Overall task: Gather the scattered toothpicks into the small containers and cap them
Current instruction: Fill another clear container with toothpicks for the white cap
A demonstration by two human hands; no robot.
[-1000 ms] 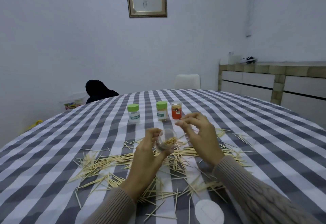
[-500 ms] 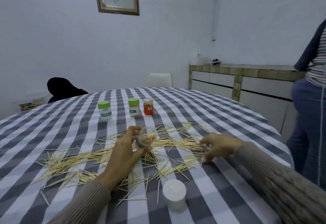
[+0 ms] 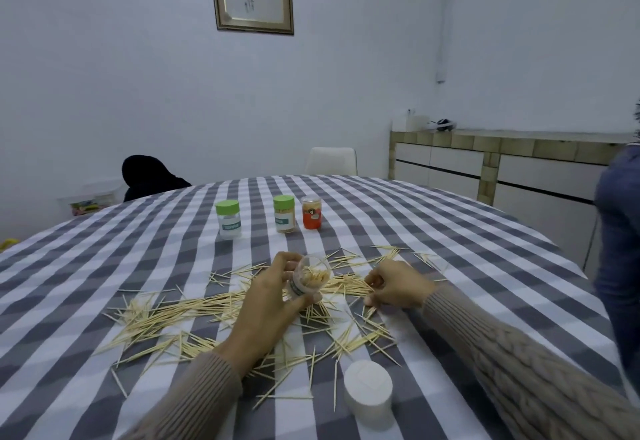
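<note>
White cap (image 3: 367, 388) waits nearest me at five o'clock. My left hand (image 3: 273, 296) grips the tilted clear container (image 3: 309, 278); my right hand (image 3: 398, 284) pinches toothpicks (image 3: 180, 315) at two o'clock. Tilt further and the toothpicks inside may spill.

Grey-and-white checked tablecloth (image 3: 138, 266); two green-capped jars (image 3: 228, 218), one orange (image 3: 311, 213).

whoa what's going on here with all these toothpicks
A person is picking up toothpicks spilled across a checked tablecloth. The left hand grips an open clear container, tilted and partly filled; the right hand is down on the pile, gathering more. A white cap waits nearby, and three capped containers stand behind.
</note>
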